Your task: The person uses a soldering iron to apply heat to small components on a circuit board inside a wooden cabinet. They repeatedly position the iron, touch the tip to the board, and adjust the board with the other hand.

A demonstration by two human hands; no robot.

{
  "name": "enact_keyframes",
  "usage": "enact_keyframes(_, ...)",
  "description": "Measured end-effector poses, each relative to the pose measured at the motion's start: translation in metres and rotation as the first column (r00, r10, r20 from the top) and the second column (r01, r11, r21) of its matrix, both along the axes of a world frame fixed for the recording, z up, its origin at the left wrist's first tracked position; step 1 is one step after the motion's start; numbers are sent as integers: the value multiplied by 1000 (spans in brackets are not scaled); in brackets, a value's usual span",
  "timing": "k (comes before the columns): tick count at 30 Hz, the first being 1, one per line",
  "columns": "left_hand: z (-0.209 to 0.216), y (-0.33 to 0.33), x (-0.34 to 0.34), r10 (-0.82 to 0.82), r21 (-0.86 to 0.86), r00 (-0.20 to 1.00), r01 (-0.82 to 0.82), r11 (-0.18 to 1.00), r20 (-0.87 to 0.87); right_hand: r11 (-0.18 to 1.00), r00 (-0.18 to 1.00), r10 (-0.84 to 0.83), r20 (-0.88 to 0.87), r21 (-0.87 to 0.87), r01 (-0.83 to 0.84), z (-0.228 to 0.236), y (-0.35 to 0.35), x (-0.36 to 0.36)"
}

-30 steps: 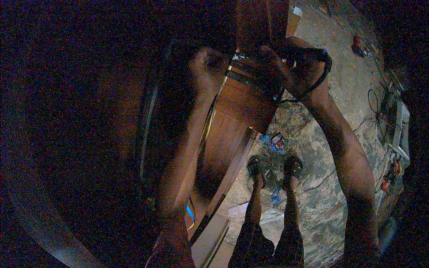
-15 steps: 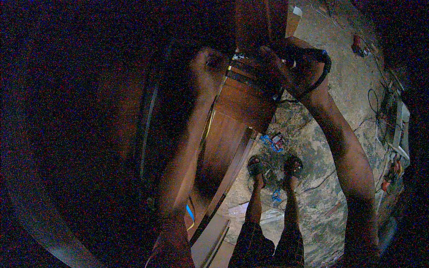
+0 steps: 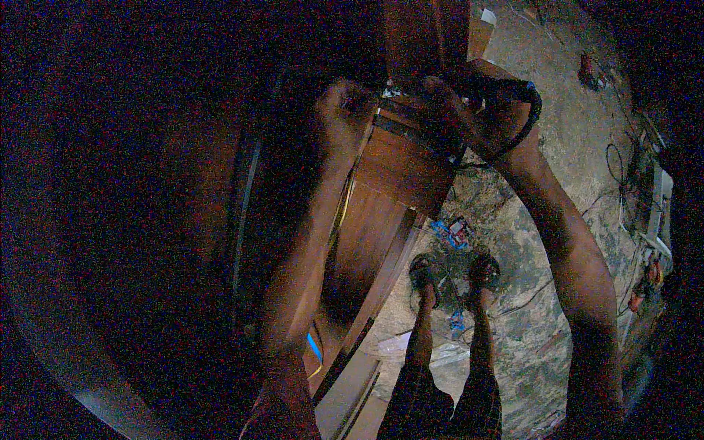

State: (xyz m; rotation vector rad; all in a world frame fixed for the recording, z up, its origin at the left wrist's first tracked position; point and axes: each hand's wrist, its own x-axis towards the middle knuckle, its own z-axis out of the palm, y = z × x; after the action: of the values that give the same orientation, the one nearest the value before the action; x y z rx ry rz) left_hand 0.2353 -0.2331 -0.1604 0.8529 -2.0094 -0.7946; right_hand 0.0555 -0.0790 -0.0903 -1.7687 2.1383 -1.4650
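Note:
In dim light, my left hand (image 3: 342, 121) is at the left edge of a brown wooden cabinet (image 3: 400, 158). Its fingers are curled, and whatever they may hold is lost in the dark. My right hand (image 3: 477, 128) is closed at the cabinet's far right side, around something dark that I cannot make out. A black curved band or cable (image 3: 532, 121) loops past that wrist. Between the two hands, a small shiny metal piece (image 3: 392, 92) shows on the cabinet, beside a dark strip across the wood.
Below the cabinet's right side my feet stand on a rough, stained floor (image 3: 521, 293). Blue and red items (image 3: 451, 233) lie just ahead of them. Cables and a pale metal frame (image 3: 655, 209) are along the right. A reddish tool-like object (image 3: 589, 73) lies far right.
Both hands keep nearly the same place and grip. The view has shifted very slightly; nothing is visibly taken up or let go.

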Motion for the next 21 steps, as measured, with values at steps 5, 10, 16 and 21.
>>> enact_keyframes(5, -2, -3, 0, -33, -70, 999, 34, 997, 15, 1000, 999, 24, 23, 7, -24, -1, 1, 0)
enact_keyframes(10, -7, -5, 0, -12, 460, 925, 200, 865, -380, 999, 997, 33, 73, 2, -33, -6, 2, 2)
enact_keyframes(16, -10, -5, 4, -45, -35, 998, 43, 998, -48, 999, 977, -32, 211, -28, 39, -12, 7, 3)
enact_keyframes(21, 3, -3, 5, 32, -9, 992, -33, 999, -123, 983, 962, -161, 221, -46, 175, -15, 28, -1)
